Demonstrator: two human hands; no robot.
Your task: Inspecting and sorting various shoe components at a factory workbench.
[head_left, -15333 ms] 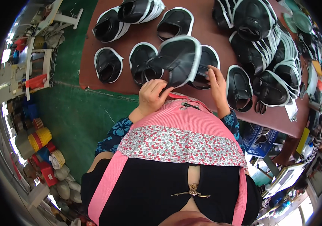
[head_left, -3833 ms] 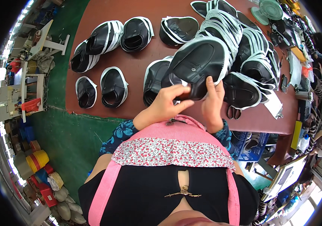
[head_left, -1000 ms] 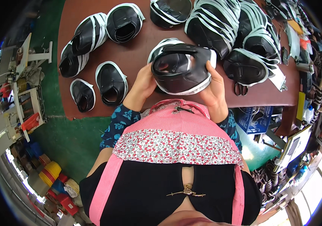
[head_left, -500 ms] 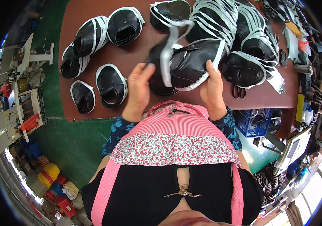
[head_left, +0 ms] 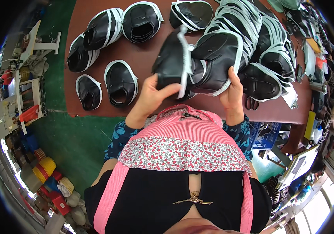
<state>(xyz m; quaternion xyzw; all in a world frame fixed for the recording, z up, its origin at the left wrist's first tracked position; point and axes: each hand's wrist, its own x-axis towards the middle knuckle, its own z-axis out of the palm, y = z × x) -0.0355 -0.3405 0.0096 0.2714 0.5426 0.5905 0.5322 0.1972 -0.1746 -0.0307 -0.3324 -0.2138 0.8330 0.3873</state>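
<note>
My left hand [head_left: 150, 96] is closed on a black shoe upper [head_left: 168, 58] with a white edge, its thumb against the white rim; the upper stands tilted and slightly smeared by motion. My right hand [head_left: 231, 93] grips another black shoe upper [head_left: 217, 50] by its white edge, thumb on top and the other fingers hidden beneath. The two uppers are side by side in front of me, the left one partly overlapping the right. Below them the dark edge of one more upper [head_left: 190, 94] shows on the brown table [head_left: 151, 56].
Single uppers [head_left: 121, 84] and small nested groups [head_left: 141, 21] lie on the left of the table. Overlapping stacks of uppers [head_left: 239, 17] fill the back right. A pair of scissors [head_left: 251, 103] lies near the right front edge, above a blue basket [head_left: 263, 135].
My left hand's upper has turned, so its black outer side now shows broadly. The right upper has swung more upright. The whole view has shifted slightly.
</note>
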